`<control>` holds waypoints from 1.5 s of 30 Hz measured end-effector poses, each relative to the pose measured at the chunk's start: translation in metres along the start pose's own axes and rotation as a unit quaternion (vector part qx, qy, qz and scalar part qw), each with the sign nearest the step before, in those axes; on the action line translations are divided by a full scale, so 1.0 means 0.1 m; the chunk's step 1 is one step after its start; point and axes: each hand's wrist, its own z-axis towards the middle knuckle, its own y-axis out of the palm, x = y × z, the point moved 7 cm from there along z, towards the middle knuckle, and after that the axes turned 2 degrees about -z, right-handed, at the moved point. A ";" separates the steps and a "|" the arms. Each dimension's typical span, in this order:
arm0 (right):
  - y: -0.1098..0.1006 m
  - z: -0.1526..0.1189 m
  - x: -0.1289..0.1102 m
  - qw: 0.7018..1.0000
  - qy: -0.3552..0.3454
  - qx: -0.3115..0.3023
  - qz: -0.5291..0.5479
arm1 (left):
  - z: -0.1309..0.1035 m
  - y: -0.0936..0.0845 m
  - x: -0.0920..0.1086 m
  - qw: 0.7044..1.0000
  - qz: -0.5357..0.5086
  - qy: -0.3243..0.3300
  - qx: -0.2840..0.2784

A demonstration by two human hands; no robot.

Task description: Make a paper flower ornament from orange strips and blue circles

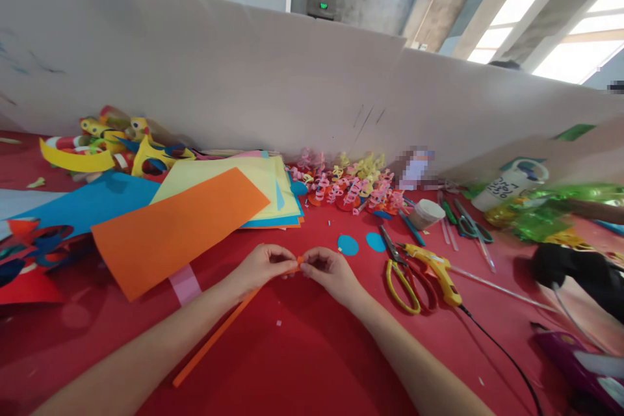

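Note:
Both hands meet over the red table, pinching one end of a narrow orange paper strip. My left hand is closed on the strip, thumb against fingers. From under it the strip's long tail runs down toward the lower left. My right hand pinches the tip, where a small curled bit of orange shows between the fingertips. Two blue paper discs lie just beyond my right hand. Scissors with yellow and red handles and a yellow glue gun rest to its right.
An orange sheet overlaps a stack of pale yellow paper at left. Curly pink and yellow paper pieces stand before a white partition. A white tub and green scissors lie at right. Another person's dark sleeve is at the right edge.

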 end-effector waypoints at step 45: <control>0.05 -0.04 -0.07 0.998 0.021 -0.040 -0.050 | -0.04 0.04 -0.01 0.999 -0.041 -0.030 -0.021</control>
